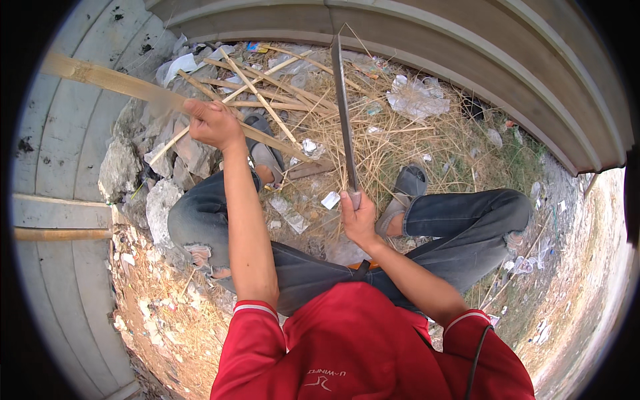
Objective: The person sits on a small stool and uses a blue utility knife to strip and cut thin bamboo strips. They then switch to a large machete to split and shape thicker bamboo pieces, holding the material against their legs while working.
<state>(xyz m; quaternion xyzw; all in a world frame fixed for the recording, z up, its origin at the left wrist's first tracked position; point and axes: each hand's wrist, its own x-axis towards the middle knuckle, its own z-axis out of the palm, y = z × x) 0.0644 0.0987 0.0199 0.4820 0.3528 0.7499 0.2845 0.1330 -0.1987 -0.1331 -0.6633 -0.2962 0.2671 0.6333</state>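
My left hand (215,124) is closed around a long split bamboo pole (107,77). From the upper left the pole slants down through my grip. Its lower end lies near a piece of wood (311,168) on the ground between my feet. My right hand (359,219) grips the handle of a machete (344,113). The long blade points up and away from me, apart from the bamboo. Several thin bamboo strips (267,100) lie crossed in a loose pile beyond my feet.
Grey rocks (167,207) lie beside my left leg. A corrugated metal wall (433,40) curves across the far side, and grey panels (60,133) stand at the left. Dry straw (400,140), crumpled plastic (419,97) and paper scraps cover the ground.
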